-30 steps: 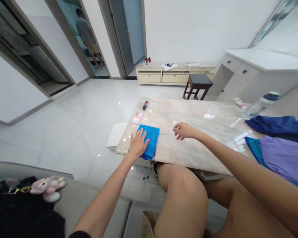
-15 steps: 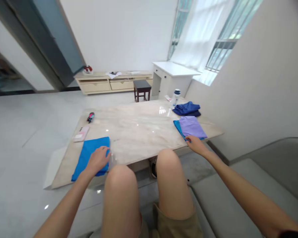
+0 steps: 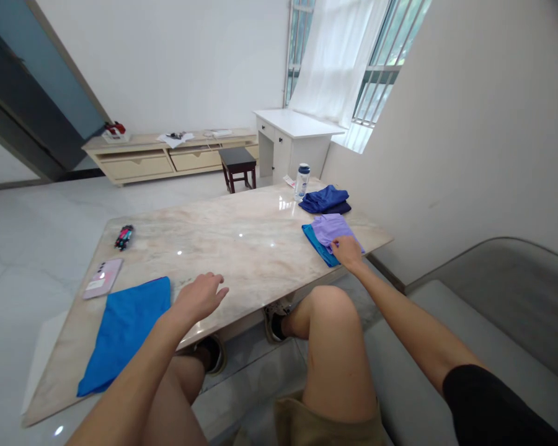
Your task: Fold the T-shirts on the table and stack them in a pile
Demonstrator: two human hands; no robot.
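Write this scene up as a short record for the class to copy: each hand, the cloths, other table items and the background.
Left hand: open, over the table, beside the blue cloth
Right hand: fingers at the lilac cloth; grip unclear
Cloths: blue cloth at the left end; lilac cloth partly over a teal cloth at the right; dark blue fabric behind those two
Other table items: pale pink phone, small multicoloured item, bottle
Background: dark-topped stool, white desk, low cabinet
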